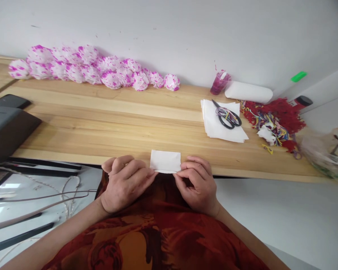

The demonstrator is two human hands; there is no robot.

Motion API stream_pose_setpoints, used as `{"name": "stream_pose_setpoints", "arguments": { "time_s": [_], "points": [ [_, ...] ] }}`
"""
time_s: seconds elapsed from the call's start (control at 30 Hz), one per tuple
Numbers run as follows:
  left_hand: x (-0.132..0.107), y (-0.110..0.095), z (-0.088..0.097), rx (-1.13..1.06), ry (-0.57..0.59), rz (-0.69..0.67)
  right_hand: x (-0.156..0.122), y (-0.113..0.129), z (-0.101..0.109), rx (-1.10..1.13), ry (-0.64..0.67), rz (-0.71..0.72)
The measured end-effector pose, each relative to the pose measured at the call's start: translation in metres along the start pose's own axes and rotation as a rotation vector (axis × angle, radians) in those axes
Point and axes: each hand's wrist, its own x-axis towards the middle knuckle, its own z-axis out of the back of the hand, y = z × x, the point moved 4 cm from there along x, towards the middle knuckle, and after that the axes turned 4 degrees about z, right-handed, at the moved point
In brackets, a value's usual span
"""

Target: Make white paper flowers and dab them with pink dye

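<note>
A small white paper sheet [165, 160], with a narrow fold along its near edge, lies at the front edge of the wooden table. My left hand [126, 183] pinches its near left corner between thumb and forefinger. At the near right corner, my right hand [198, 183] grips the paper the same way. To the right and farther back, a stack of white paper sheets [214, 131] carries black-handled scissors [228, 120] and a small bundle of coloured threads.
Pink-and-white paper flowers [112, 78] line the wall. A cup of pink liquid [219, 83], a white roll [249, 92], a pile of red and coloured yarn [281, 118] and a plastic bag [323, 150] stand right. Dark devices [12, 127] sit left.
</note>
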Motion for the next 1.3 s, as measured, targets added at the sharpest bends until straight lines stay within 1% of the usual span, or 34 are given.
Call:
{"name": "stream_pose_setpoints", "arguments": {
  "time_s": [0.17, 0.23, 0.33, 0.47, 0.63, 0.73, 0.9, 1.0, 1.07, 1.2, 1.3],
  "points": [
    [0.0005, -0.0004, 0.0002, -0.029, -0.052, 0.036, -0.0015, -0.0012, -0.0004, -0.017, 0.010, 0.004],
    [-0.0006, 0.0005, -0.0002, -0.045, -0.037, 0.053, -0.0027, -0.0014, -0.0001, -0.020, 0.003, 0.021],
    [-0.0021, 0.0000, -0.0005, -0.041, 0.000, 0.021, -0.0037, -0.0014, 0.0003, -0.019, 0.003, 0.048],
    [-0.0013, 0.0000, 0.0009, -0.031, -0.002, 0.000, -0.0023, -0.0007, 0.0007, -0.010, 0.008, 0.064],
    [0.0008, -0.0002, -0.0011, -0.025, 0.041, -0.009, 0.0004, 0.0010, 0.0009, -0.006, -0.003, 0.070],
    [0.0005, -0.0006, -0.0002, 0.013, 0.037, -0.028, 0.0007, 0.0016, 0.0012, -0.006, -0.005, 0.072],
    [-0.0016, -0.0025, 0.0021, 0.050, 0.060, -0.124, -0.0007, 0.0015, 0.0015, 0.002, 0.001, 0.058],
    [-0.0027, -0.0031, 0.0022, 0.041, 0.058, -0.150, -0.0015, 0.0012, 0.0008, -0.006, 0.001, 0.054],
    [-0.0027, -0.0027, 0.0016, 0.037, 0.049, -0.132, -0.0016, 0.0009, 0.0002, -0.010, 0.001, 0.049],
    [-0.0021, -0.0001, -0.0001, 0.016, 0.040, -0.045, -0.0006, 0.0010, 0.0001, -0.010, 0.007, 0.038],
    [-0.0015, 0.0000, 0.0002, 0.004, 0.037, -0.039, 0.0008, 0.0013, 0.0009, -0.009, 0.007, 0.032]
  ]
}}
